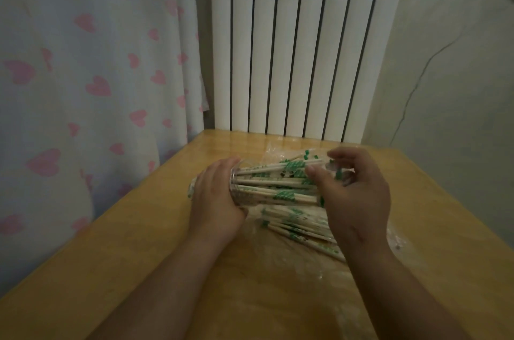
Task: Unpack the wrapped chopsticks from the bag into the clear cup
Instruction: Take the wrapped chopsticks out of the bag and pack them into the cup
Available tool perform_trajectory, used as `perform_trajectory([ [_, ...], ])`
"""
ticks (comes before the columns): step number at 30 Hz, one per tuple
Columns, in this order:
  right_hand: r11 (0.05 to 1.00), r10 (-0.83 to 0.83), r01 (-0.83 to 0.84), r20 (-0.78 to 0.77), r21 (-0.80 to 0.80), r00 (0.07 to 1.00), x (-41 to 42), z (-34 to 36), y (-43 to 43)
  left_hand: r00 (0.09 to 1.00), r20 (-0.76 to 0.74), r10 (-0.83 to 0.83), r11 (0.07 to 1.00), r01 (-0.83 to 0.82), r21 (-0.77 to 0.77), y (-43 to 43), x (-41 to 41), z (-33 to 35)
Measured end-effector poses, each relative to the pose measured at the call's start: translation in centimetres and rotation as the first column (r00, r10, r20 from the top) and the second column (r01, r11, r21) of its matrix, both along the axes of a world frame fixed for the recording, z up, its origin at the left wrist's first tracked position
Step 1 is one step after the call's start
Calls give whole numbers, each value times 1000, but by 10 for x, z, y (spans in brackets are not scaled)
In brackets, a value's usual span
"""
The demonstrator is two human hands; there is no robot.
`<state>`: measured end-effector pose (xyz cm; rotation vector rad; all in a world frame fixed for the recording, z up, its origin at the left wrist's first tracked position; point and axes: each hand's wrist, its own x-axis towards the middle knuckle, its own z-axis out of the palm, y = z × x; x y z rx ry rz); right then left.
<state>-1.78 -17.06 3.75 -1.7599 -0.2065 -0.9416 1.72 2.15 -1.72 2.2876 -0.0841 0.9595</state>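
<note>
Near table (144, 228) edge: tilted cup (244, 195) (left-held)

green-printed chopsticks (278, 182), pink-hearted curtain (91, 66)

We see a wooden table (155, 228) carrying a clear plastic bag (278, 261); wrapped chopsticks (300, 225) lie seemingly inside it.

The left hand (215, 197) covers most of the clear cup (239, 189); the chopsticks' (278, 181) far ends vanish behind the right hand (353, 195).
</note>
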Motion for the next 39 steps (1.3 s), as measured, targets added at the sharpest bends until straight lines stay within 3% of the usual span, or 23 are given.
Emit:
perform_trajectory([
  [4, 980, -1, 10, 44, -197, 999, 6, -2, 1, 1000, -15, 8, 1000, -8, -8, 1, 0, 0],
  [9, 875, 175, -204, -106, -440, 979, 4, -6, 12, 999, -30, 19, 1000, -19, 25, 0, 3, -3],
  [11, 820, 141, -186, -125, -541, 982, 6, -8, 14, 999, -38, 19, 1000, -19, 19, 0, 2, -3],
  [16, 809, 17, -65, -88, -584, 996, 7, -11, 12, 999, -31, 22, 999, -21, 24, -1, 1, -2],
  [23, 956, 3, 34, 127, -290, 992, 5, -6, 3, 999, -32, 39, 998, -41, -45, 2, -4, 3],
  [27, 985, 21, 2, 127, -172, 992, 6, -6, -2, 994, -33, 106, 989, -109, -101, 7, -1, 4],
  [31, 977, 87, -60, 127, -205, 988, 4, -2, -5, 985, -18, 174, 973, -175, -154, 9, 0, 2],
  [36, 874, 307, -351, -177, -337, 935, -5, 2, -6, 983, -17, 185, 969, -185, -162, 10, 1, 3],
  [39, 687, 436, -631, -491, -359, 754, -13, 10, -7, 983, -27, 180, 972, -182, -145, 9, 0, 3],
])
